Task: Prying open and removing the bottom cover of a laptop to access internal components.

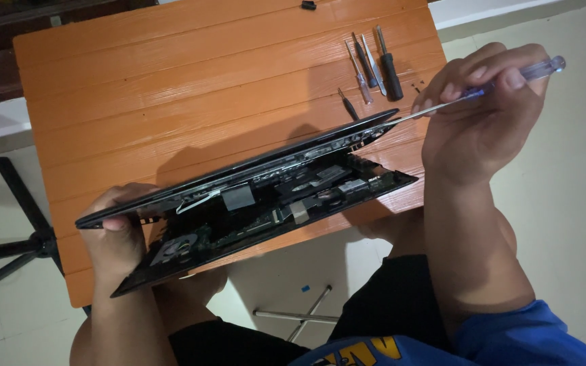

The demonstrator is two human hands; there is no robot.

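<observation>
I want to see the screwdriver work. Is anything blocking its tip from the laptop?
Nothing visible: the right hand holds the clear-handled screwdriver, whose tip already reaches the lifted black laptop cover's corner.

Left hand (120, 237) lifting laptop cover (239, 173), right hand (476, 115) prying with screwdriver (503, 81)

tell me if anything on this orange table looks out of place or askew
The black laptop is split open: its top panel is lifted at an angle off the base, exposing circuit boards and a loose ribbon cable. The laptop also overhangs the orange wooden table's near edge.
</observation>
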